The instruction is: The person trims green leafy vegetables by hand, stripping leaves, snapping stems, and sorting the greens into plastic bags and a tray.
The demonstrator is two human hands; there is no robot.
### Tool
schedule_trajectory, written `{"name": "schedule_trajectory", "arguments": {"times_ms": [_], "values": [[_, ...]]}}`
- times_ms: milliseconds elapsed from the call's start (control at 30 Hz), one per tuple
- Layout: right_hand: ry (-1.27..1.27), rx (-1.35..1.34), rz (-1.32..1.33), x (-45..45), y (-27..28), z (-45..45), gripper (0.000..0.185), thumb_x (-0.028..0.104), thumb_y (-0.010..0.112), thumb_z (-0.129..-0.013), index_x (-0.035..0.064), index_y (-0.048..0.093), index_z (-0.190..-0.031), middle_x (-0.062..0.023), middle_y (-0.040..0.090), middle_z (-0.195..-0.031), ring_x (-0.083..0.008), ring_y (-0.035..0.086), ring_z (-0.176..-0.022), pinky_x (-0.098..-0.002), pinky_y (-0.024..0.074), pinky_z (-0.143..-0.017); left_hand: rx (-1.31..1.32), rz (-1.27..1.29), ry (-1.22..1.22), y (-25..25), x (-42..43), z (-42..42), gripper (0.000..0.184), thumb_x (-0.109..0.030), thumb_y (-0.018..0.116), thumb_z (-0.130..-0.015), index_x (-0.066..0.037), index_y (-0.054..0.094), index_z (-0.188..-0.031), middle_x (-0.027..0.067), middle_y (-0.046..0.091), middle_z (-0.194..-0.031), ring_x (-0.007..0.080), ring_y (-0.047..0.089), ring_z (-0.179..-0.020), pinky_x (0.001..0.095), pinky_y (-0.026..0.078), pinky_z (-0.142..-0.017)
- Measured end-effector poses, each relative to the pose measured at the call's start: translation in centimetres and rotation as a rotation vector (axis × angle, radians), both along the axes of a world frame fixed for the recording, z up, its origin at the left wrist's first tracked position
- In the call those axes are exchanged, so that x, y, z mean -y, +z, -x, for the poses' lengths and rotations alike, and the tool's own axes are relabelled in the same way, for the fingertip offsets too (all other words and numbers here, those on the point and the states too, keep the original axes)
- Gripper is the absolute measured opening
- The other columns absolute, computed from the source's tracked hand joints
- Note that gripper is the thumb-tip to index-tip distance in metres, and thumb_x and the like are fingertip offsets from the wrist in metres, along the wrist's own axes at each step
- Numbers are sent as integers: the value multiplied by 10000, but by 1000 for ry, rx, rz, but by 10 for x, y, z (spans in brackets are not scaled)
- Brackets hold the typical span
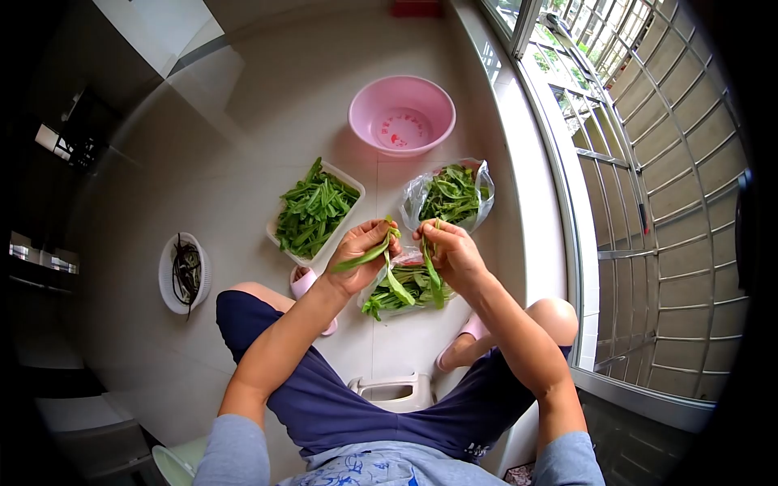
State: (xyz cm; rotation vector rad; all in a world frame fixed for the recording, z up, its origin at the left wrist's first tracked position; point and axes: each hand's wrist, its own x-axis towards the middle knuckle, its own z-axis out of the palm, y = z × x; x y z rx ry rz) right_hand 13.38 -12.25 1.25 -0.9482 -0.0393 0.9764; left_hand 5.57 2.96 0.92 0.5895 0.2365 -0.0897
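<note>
My left hand (362, 254) is closed around leafy green stems (395, 279), whose long leaves hang out on both sides. Close by, my right hand (450, 253) pinches another piece of leafy greens (432, 271) that droops downward. Beneath both hands lies a plastic bag of greens (401, 293), partly covered by them. A second clear bag (484, 188) of leaves sits just beyond my right hand. To the upper left of my left hand, a white rectangular tray (356, 182) is heaped with cut green stems (314, 206).
A pink basin (369, 93) stands farther out on the tiled floor (243, 178). At left is a white basket (168, 279) with dark, thin pods or stems. A plastic stool (421, 393) is between my legs. Along the right run a ledge and a barred window (632, 170).
</note>
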Motion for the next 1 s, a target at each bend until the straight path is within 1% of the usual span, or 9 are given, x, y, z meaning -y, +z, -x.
{"name": "schedule_trajectory", "arguments": {"times_ms": [67, 167, 200, 300, 600, 733, 800, 933, 1000], "values": [[6, 44, -23, 3, 13, -4, 109, 135, 457, -785, 32, 481, -810, -60, 522, -717, -69, 392, -482, -167, 329, -429, -22, -40, 31, 2, -3, 1, 130, -134, 522, -775, -12, 550, -812, 51, 550, -692, 127, 507, -646, 253, 418, -681], [121, 84, -39, 10, 25, -7, 114, 120, 436, -797, 27, 488, -837, -45, 517, -684, -68, 402, -470, -156, 329, -430, -29, -461, 172, 7, -3, 0, 107, -88, 539, -762, -4, 561, -823, 46, 570, -733, 87, 513, -647, 195, 411, -608], [167, 102, -4, 10, 25, -6, 120, 109, 431, -802, 25, 494, -859, -37, 514, -672, -65, 421, -487, -152, 335, -436, -29, -456, 174, 8, -3, 0, 107, -88, 539, -762, -4, 561, -823, 46, 570, -733, 87, 513, -647, 195, 411, -608], [328, 167, 107, 9, 18, -6, 140, 104, 433, -819, 14, 518, -886, -11, 510, -663, -45, 464, -549, -151, 362, -463, 26, -947, 279, 17, -3, 1, 90, -56, 550, -746, 16, 570, -796, 13, 554, -676, 58, 491, -617, 188, 404, -589], [458, 261, 230, -2, 15, 5, 200, 222, 548, -767, 23, 558, -767, 23, 476, -593, -34, 406, -504, -179, 324, -452, -13, -1271, 273, 20, 0, 4, 91, -51, 548, -746, 23, 569, -794, 10, 554, -661, 53, 496, -596, 177, 408, -558], [428, 225, 267, -6, 9, 7, 114, 139, 544, -750, 26, 542, -746, 13, 479, -592, -49, 400, -494, -189, 318, -437, 1, -1082, 289, 13, -1, 5, 94, -58, 548, -748, 19, 571, -795, 20, 559, -663, 60, 502, -601, 184, 405, -559], [154, 102, 161, -8, 9, 8, 94, 124, 526, -757, 36, 521, -726, 13, 465, -581, -54, 388, -482, -187, 315, -435, -50, -831, 327, 13, -2, 6, 94, -79, 544, -755, 7, 574, -780, 27, 561, -656, 68, 504, -600, 188, 398, -565], [-52, 142, 147, -3, 7, 1, 96, 125, 482, -781, 48, 503, -726, 13, 448, -568, -57, 379, -469, -187, 318, -430, -115, -735, 360, 6, -11, 6, 103, -106, 541, -760, -9, 571, -777, 35, 562, -657, 89, 511, -601, 195, 398, -575], [-40, 77, 134, 3, 13, -9, 112, 141, 461, -800, 56, 493, -735, 9, 444, -563, -66, 387, -439, -195, 350, -400, -214, -415, 285, 8, -19, 7, 119, -127, 542, -761, -17, 560, -803, 33, 558, -667, 103, 517, -605, 207, 409, -585]]}}
